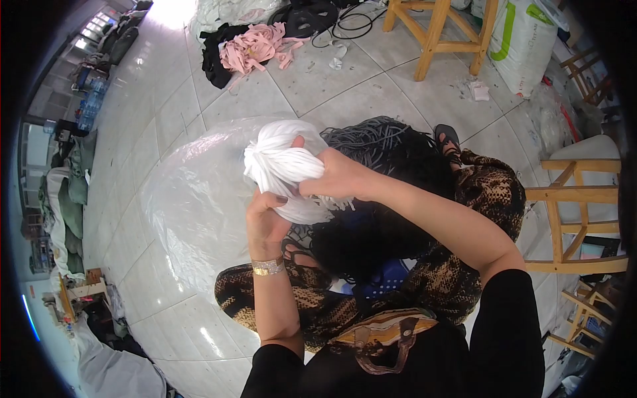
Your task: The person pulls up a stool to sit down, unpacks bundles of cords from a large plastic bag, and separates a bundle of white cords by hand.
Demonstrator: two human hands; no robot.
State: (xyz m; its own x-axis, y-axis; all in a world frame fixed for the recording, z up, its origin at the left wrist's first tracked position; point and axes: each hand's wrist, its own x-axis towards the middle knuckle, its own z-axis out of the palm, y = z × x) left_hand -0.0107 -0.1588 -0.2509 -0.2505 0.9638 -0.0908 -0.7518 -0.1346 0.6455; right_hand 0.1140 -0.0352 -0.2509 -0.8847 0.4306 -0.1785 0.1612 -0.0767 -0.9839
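Note:
A thick bundle of white cords (282, 156), gathered at its far left end, is held up in front of me in both hands. My left hand (267, 219) is closed on its lower side, thumb against the cords. From the right, my right hand (335, 176) grips round the bundle, with some fingers hidden behind the strands. Cut cord ends hang below the right hand. Beneath lie piles of grey cords (378, 136) and black cords (371, 229) between my legs. A large clear plastic bag (199, 205) spreads on the floor to the left, partly under the bundle.
Pink fabric strips (255, 50) lie on black cloth on the tiled floor (156, 113). Wooden stools (438, 33) stand ahead, with a wooden chair (564, 212) to the right. A full white sack (521, 50) is at the upper right. Grey fabric (116, 365) lies lower left.

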